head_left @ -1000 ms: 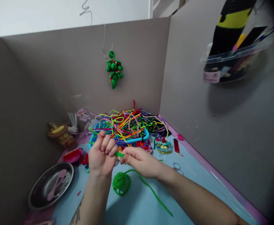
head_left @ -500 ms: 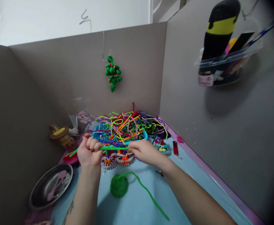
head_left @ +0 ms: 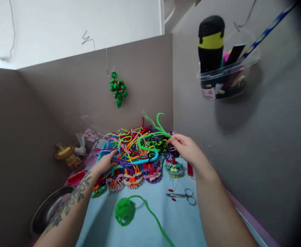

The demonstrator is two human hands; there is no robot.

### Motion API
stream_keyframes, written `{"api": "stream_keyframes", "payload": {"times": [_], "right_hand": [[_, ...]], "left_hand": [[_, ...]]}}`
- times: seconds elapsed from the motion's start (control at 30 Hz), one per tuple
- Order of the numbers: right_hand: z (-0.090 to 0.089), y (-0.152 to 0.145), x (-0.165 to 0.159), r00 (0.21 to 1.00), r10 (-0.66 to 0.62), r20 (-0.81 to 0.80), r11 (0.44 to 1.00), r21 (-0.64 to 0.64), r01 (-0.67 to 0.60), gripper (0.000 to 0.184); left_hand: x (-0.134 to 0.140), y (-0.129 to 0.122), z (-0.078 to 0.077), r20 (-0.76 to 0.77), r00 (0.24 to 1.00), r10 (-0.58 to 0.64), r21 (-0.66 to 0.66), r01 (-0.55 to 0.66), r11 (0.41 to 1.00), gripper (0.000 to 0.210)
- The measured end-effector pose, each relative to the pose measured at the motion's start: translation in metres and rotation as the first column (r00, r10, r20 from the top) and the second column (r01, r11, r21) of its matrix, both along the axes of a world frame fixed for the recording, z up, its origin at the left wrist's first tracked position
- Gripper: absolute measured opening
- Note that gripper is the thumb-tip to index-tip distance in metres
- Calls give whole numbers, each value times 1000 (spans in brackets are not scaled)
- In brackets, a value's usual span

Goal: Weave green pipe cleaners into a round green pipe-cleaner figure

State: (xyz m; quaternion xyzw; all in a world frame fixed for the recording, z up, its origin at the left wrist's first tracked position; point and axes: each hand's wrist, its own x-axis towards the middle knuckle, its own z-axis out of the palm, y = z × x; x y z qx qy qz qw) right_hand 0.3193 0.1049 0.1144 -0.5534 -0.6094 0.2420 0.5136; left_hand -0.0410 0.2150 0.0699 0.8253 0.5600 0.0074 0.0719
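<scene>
My right hand (head_left: 183,146) is closed on a few bright green pipe cleaners (head_left: 150,134), held above the right part of a heap of many-coloured pipe cleaners (head_left: 130,140). Their free ends curl up and to the left. At the heap's left front is my left hand (head_left: 107,162), its thumb and fingers apart beside purple and blue stems; whether it touches them is hard to see. The heap fills a light blue tray (head_left: 154,158). A green fuzzy ball (head_left: 125,211) with a long green tail lies on the light blue tabletop in front.
Several fuzzy coloured figures (head_left: 133,178) line the tray's front. Small scissors (head_left: 184,196) lie at the right. A metal bowl (head_left: 43,209) is at the left. A clear plastic holder (head_left: 227,73) hangs on the right partition, a green ornament (head_left: 118,91) on the back one.
My hands have moved apart. The green pipe cleaners stretched between them are now in my right hand alone, moved right and up. My left hand has let go and opened at the tray.
</scene>
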Motion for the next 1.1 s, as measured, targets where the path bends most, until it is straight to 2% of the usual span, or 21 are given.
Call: {"api": "stream_keyframes", "payload": {"times": [0.07, 0.2, 0.3, 0.43, 0.6, 0.8, 0.93, 1.03, 1.1], "right_hand": [[-1, -1, 7, 994, -18, -106, 1000, 9, 19, 29], [2, -6, 19, 964, -30, -266, 999, 35, 41, 32], [5, -10, 25, 947, -39, -320, 998, 30, 51, 33], [8, -12, 26, 927, -19, -374, 1000, 5, 23, 35], [8, -10, 26, 923, -11, -385, 1000, -19, 4, 33], [3, -7, 30, 909, 4, -416, 999, -45, -25, 35], [1, -6, 30, 916, -3, -400, 998, -53, -19, 36], [0, -5, 29, 927, 0, -375, 998, -60, -24, 35], [0, -5, 25, 933, 22, -360, 997, -58, -46, 34]], "left_hand": [[23, 6, 2, -47, 995, -89, -34, 88, 996, 58], [74, 18, -5, -165, 966, -200, -23, 199, 980, 38], [103, 33, -18, -163, 966, -199, 18, 205, 979, 31], [122, 56, -29, -96, 986, -136, 131, 148, 980, 28], [126, 82, -27, -22, 1000, 7, 232, -1, 973, 42], [121, 103, -24, -44, 989, 140, 196, -129, 972, 43], [119, 95, -30, -43, 994, 98, 122, -92, 988, 42], [108, 76, -34, -22, 1000, 20, 40, -19, 999, 37], [92, 60, -29, 6, 999, -31, -25, 31, 999, 33]]}}
